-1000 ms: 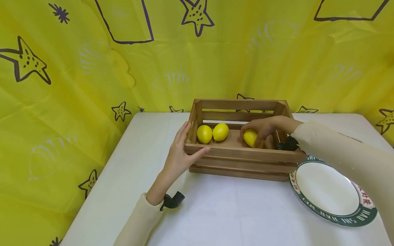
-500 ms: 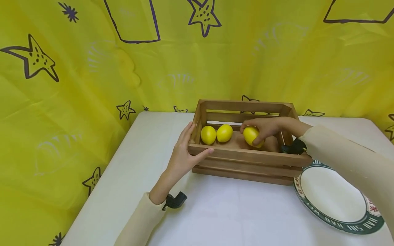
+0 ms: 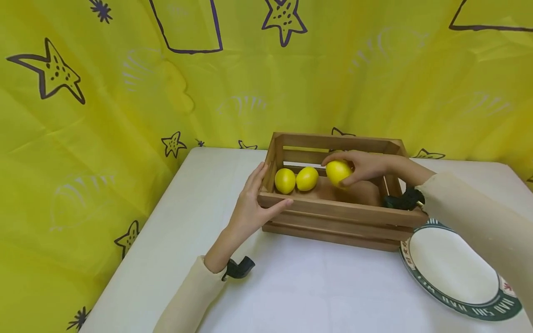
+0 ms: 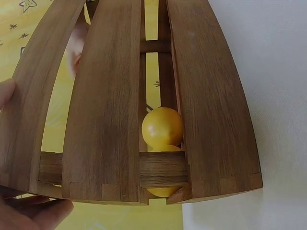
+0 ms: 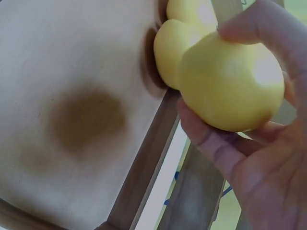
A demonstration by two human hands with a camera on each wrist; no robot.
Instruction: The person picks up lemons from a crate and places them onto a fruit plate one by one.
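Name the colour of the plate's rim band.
Dark green with white lettering, on the plate; head view.

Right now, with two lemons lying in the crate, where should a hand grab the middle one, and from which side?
Probably from above, fingers closing across the short middle of the middle lemon. The crate walls block a side approach, and the leftmost lemon touches it on one flank, so pinch front to back. The right hand grips the third lemon much the same way.
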